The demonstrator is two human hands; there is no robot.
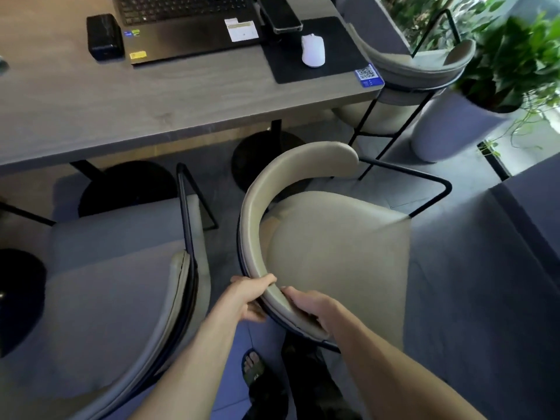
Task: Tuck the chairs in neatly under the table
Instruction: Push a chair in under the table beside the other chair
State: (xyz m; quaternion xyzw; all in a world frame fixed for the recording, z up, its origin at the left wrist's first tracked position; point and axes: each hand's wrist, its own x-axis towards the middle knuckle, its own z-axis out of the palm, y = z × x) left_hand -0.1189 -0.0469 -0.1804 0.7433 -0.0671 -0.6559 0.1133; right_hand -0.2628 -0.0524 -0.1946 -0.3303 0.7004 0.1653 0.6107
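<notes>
A beige chair (339, 247) with a curved backrest and thin black frame stands in front of me, turned at an angle to the grey table (188, 110), its seat outside the table edge. My left hand (247, 298) and my right hand (312, 309) both grip the near end of its backrest, close together. A second beige chair (121, 286) stands to the left, its seat partly under the table. A third chair (415, 71) sits at the table's right end.
On the table lie a black laptop (188, 22), a phone (280, 13), a white mouse (313, 50) on a black pad and a small black box (104, 36). Black round table bases (266, 159) stand underneath. Potted plants (503, 74) crowd the right side. My sandalled foot (254, 371) is below.
</notes>
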